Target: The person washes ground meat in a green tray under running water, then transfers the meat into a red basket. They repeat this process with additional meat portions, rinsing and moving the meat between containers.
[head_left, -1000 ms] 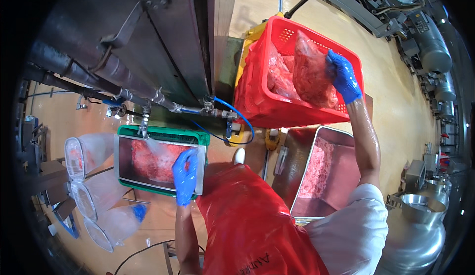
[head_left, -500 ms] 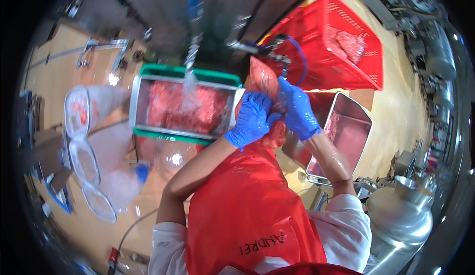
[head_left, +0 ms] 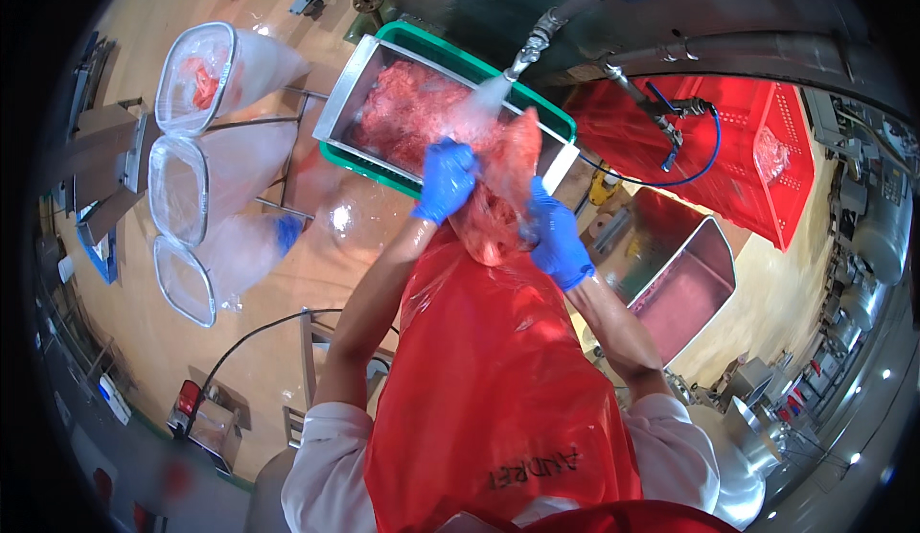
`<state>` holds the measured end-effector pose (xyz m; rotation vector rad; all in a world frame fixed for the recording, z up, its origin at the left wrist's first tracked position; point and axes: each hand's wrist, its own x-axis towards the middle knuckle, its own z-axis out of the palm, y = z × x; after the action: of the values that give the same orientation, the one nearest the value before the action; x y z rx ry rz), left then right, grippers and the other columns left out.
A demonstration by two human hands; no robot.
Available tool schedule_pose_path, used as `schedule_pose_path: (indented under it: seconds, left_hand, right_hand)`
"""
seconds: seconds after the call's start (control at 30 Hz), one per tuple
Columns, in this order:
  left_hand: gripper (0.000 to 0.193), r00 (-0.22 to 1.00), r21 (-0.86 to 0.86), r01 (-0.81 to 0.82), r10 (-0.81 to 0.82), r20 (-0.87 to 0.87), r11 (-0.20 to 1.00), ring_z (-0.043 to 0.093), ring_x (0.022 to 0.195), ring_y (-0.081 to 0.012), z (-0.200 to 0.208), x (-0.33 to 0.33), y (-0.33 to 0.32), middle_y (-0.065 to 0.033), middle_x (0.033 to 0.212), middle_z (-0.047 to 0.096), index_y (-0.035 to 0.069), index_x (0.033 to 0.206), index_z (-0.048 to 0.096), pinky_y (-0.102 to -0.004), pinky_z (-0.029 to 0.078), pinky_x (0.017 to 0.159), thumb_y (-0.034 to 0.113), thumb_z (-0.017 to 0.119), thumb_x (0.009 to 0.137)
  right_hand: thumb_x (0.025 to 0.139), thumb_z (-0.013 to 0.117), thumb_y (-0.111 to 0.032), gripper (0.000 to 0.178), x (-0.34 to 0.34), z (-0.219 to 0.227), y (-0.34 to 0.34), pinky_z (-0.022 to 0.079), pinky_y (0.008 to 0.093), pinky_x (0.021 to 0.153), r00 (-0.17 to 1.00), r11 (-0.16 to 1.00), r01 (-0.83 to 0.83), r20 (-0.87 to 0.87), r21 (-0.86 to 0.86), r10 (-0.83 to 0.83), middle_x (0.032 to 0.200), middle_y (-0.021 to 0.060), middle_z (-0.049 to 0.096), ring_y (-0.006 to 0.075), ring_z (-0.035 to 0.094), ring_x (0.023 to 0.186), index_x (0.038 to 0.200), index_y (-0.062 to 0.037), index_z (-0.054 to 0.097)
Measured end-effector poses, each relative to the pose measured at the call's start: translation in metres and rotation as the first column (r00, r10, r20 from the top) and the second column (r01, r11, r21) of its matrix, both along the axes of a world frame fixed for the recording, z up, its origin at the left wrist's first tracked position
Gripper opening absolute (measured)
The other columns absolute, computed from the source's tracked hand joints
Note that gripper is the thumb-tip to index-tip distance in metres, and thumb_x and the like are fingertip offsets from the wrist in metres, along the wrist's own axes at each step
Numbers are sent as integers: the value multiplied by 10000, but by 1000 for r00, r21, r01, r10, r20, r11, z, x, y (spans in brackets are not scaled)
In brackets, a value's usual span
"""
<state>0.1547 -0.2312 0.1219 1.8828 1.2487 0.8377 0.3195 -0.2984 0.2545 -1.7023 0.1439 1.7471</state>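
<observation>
Both my hands wear blue gloves and hold a long, wet bag of pink-red meat (head_left: pixel 503 183) upright in front of my red apron. The bag looks like thin clear film. My left hand (head_left: pixel 447 180) is closed on its left edge, over the near rim of a metal tub (head_left: pixel 337 92). On the bag's lower right side my right hand (head_left: pixel 560 241) grips, its fingertips partly hidden. Pink-red meat pieces (head_left: pixel 402 102) fill much of the tub, which sits in a green tub (head_left: pixel 422 40). A tap (head_left: pixel 533 49) sprays water onto the meat.
Three clear bags in hoop frames (head_left: pixel 179 190) stand at left, the farthest with pink pieces inside. To the right are an open metal bin (head_left: pixel 692 293) and a red perforated crate (head_left: pixel 709 111). A blue hose (head_left: pixel 695 181) hangs near the crate. Pipes run overhead.
My view has turned, and I stand closer to the metal tub. The bag of meat has moved left, from beside the tub to over its near right part, still in both hands.
</observation>
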Motion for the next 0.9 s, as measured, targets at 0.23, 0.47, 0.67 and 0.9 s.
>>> schedule_pose_path:
  seconds: [0.23, 0.47, 0.67, 0.9]
  left_hand:
    - [223, 788, -791, -147, 554, 269, 594, 455, 521, -111, -115, -47, 24, -6, 587, 513, 75, 611, 512, -271, 379, 485, 118, 678, 755]
    - [261, 498, -969, 161, 832, 245, 190, 468, 549, -120, -107, -31, -34, 18, 581, 480, 116, 693, 518, -245, 384, 513, 264, 491, 907]
    - [501, 238, -826, 545, 971, -16, -147, 564, 756, -229, -72, -16, -109, -57, 875, 602, 122, 967, 559, -385, 439, 694, 577, 372, 872]
    - [776, -209, -387, 888, 968, 142, 248, 325, 1293, -331, -4, 33, -87, -148, 1437, 303, 65, 1404, 259, -497, 247, 1060, 626, 305, 869]
  right_hand:
    - [849, 566, -419, 263, -3, 24, 23, 311, 260, 479, 921, 972, 234, -321, -1, -222, 584, -49, 446, 109, 381, 501, 861, -157, 588]
    - [853, 551, -334, 216, -26, 33, 50, 413, 332, 584, 847, 817, 491, -55, -302, -529, 655, 7, 524, 176, 495, 620, 811, -124, 570]
    - [887, 513, -279, 177, 0, -32, 5, 413, 373, 661, 714, 814, 547, -399, -195, -576, 829, 64, 535, 234, 499, 757, 850, -107, 534]
    - [875, 514, -291, 344, -32, -9, 30, 379, 467, 933, 847, 836, 526, 7, -152, -532, 1161, 93, 506, 283, 486, 1076, 1144, -78, 503]
